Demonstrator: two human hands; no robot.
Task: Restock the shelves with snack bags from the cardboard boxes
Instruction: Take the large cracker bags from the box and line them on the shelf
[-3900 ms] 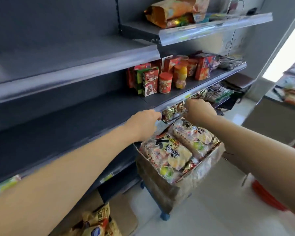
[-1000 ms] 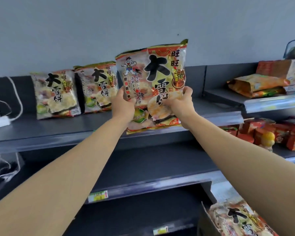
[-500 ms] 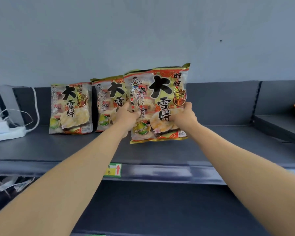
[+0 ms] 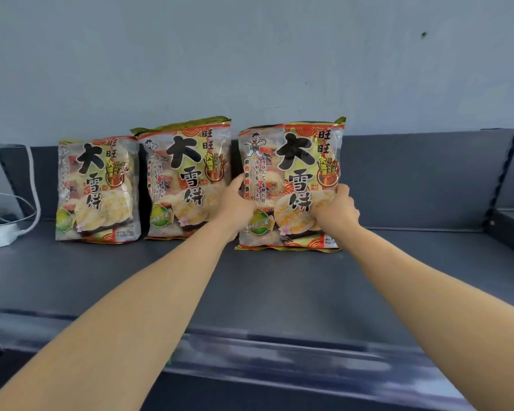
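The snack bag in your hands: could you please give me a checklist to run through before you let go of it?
1. Bottom edge of the held bag on the shelf: ok, it appears to rest there.
2. Bag upright, printed front facing out: ok.
3. Bag leaning on the back panel: cannot tell, the bag hides the contact.
4. In line with the middle bag: ok, side by side with a narrow gap.
5. Hands free of the bag: not ok, the left hand and right hand both grip its sides.
6. Bare shelf to the right for the next bag: ok.
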